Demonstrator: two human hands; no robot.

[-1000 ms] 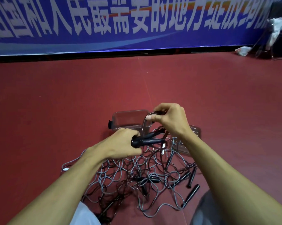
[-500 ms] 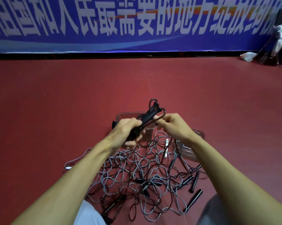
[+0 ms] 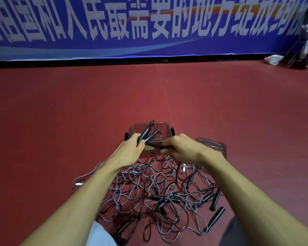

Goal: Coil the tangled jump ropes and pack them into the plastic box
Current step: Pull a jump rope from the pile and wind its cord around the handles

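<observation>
My left hand (image 3: 130, 151) grips paired handles (image 3: 147, 134) above the far box (image 3: 165, 124); my right hand (image 3: 183, 150) pinches their cord (image 3: 155, 145), probably so the coil holds.

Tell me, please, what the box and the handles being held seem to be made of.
Box: clear, smoky-tinted hard plastic, glossy; the red floor shows through its walls. Handles: matte black, likely plastic or rubber; no glints, though blur hides any texture.
</observation>
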